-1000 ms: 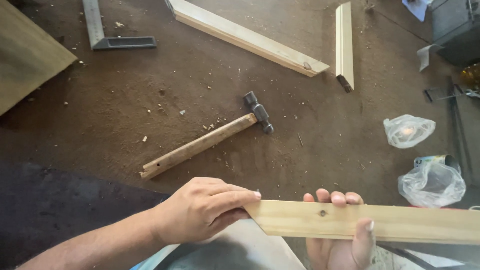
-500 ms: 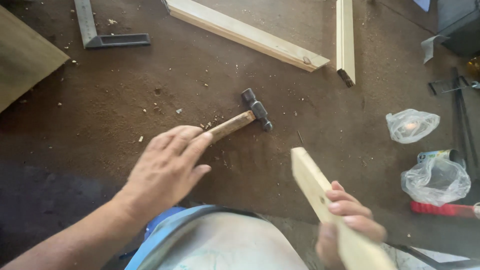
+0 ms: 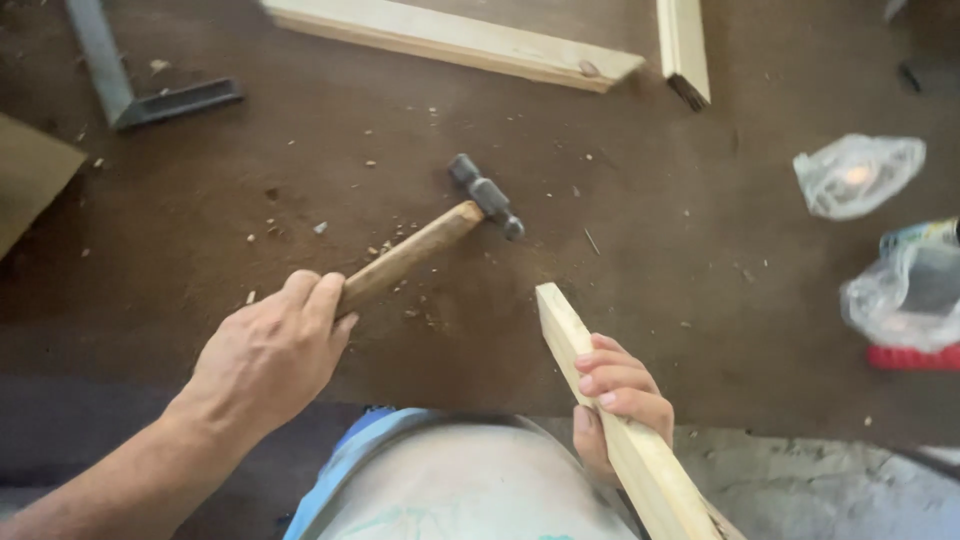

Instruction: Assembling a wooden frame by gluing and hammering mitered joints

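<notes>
Woodworking shop: dusty brown workbench (image 3: 700, 260) strewn with wood chips (image 3: 400, 240), hammer (image 3: 440, 240), steel square (image 3: 130, 90), cut wooden strips (image 3: 450, 40), plastic bags (image 3: 860, 175).

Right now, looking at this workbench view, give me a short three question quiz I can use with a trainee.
1. True or false: the left hand is closed on the wooden handle of the hammer.
2. What does the right hand grip?
A. a metal square
B. a light wood strip
C. a plastic bag
3. Fill in: the hammer's metal head points ____ the person.

Key:
1. True.
2. B, the wood strip, angled up off the brown work surface.
3. Away from; it lies beyond the handle, toward the wooden frame pieces.
</notes>
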